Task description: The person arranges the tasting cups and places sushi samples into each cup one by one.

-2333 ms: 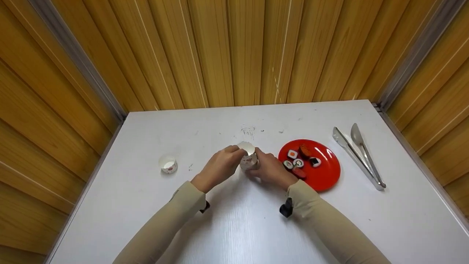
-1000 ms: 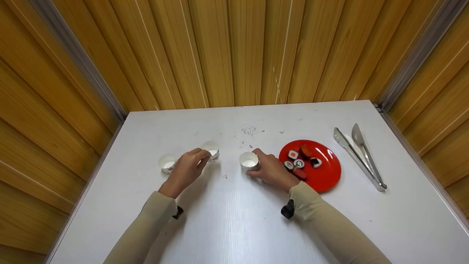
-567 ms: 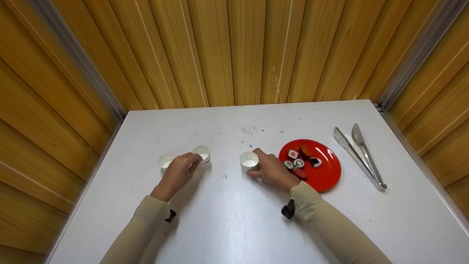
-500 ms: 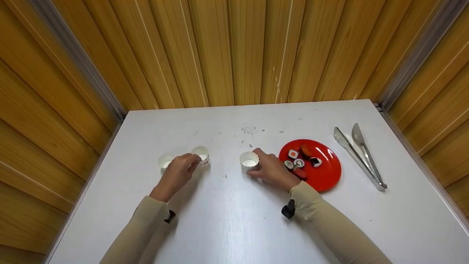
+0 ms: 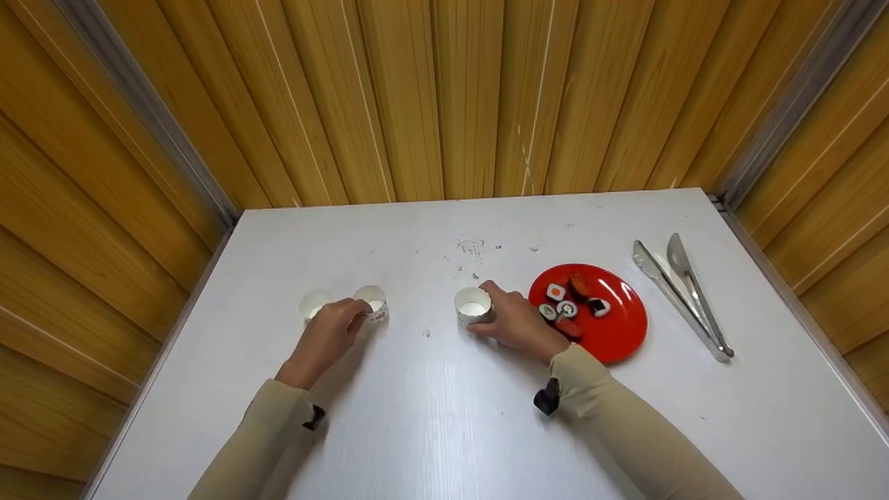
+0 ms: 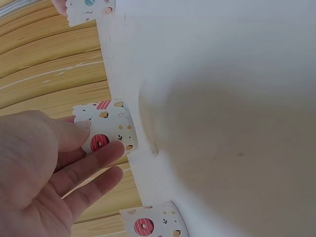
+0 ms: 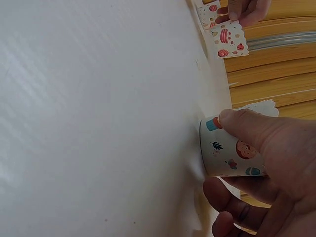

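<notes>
Between the thumb and fingers of my left hand (image 5: 321,340) is a white paper baking cup (image 5: 377,310) with a scalloped rim. In the left wrist view its side shows a printed red donut, and its base is close to the table. My right hand (image 5: 521,325) grips a second paper baking cup (image 7: 232,148), which stands upright at the middle of the table with its open top facing up. A third baking cup (image 6: 158,222) stands just left of the left hand, which partly covers it in the head view.
To the right of my right hand lies a red plate (image 5: 618,340) with several sushi pieces (image 5: 566,310) on its left half. Metal tongs (image 5: 646,260) lie spread beyond it. Wood-patterned walls (image 5: 417,104) enclose the back and sides of the white table (image 5: 444,430).
My left hand has taken its baking cup from beside the right hand's cup and carried it left, close to the third cup. The right hand has stayed in place on its cup.
</notes>
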### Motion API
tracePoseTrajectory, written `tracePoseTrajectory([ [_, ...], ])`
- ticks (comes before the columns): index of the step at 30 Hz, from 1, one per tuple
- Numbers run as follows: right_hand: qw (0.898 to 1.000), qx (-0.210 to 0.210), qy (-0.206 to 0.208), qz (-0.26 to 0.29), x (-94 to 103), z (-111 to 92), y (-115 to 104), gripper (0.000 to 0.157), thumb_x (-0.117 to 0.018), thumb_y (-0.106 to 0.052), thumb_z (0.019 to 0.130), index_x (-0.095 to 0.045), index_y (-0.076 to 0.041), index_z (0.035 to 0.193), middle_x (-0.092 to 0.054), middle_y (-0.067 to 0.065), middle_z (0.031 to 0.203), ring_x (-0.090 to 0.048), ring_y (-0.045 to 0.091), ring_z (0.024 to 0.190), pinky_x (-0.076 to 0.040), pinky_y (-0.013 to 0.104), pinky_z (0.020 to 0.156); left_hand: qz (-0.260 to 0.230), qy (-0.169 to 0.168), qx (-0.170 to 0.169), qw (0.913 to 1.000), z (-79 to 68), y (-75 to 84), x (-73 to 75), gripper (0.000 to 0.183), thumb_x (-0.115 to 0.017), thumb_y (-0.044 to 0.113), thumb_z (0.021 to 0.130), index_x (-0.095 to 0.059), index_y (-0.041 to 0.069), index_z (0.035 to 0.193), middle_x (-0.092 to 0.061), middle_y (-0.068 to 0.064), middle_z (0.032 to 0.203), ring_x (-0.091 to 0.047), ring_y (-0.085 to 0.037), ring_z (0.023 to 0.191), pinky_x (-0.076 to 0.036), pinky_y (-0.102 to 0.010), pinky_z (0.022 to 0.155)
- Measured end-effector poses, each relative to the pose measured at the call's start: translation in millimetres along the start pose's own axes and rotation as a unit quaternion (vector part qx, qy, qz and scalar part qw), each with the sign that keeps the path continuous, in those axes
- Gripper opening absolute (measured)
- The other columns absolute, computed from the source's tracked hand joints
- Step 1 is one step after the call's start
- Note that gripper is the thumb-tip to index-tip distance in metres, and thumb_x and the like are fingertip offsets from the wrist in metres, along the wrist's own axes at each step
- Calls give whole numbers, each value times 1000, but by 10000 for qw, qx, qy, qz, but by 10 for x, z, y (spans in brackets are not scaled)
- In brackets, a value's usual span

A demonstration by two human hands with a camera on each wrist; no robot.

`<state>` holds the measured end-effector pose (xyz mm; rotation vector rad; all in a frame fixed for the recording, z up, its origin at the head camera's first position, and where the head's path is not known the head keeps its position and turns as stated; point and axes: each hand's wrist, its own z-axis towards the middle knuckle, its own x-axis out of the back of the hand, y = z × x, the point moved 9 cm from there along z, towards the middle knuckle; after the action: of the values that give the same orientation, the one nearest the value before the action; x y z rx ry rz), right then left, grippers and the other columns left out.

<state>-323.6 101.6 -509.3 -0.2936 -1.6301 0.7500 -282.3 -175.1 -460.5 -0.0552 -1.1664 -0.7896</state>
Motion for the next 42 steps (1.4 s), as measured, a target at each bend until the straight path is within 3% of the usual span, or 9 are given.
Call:
tracePoseTrajectory([
  [13, 9999, -37, -38, 96, 0, -9, 3, 60, -88, -36, 83, -56, -22, 131, -67, -4, 100, -60, 20, 90, -50, 38, 80, 38, -96, 254, 9996, -72, -78, -26, 13, -73, -10, 89, -73, 0, 97, -75, -13, 93, -73, -26, 86, -59, -38, 72],
  [28, 9996, 137, 37, 233, 0, -11, -7, 56, -87, -34, 83, -57, -22, 129, -70, -4, 103, -61, 18, 91, -51, 39, 83, 156, -215, 170, 9995, -101, -96, -55, 11, -72, -10, 89, -73, 0, 95, -74, -13, 89, -73, -26, 83, -59, -41, 77],
  [42, 9997, 43, 5, 231, -5, -20, 3, 59, -88, -34, 83, -56, -21, 130, -69, -3, 100, -61, 18, 90, -52, 38, 82, 181, -224, 240, 9993, -95, -103, -49, 14, -73, -11, 88, -72, 1, 94, -75, -12, 90, -72, -26, 84, -58, -40, 73],
])
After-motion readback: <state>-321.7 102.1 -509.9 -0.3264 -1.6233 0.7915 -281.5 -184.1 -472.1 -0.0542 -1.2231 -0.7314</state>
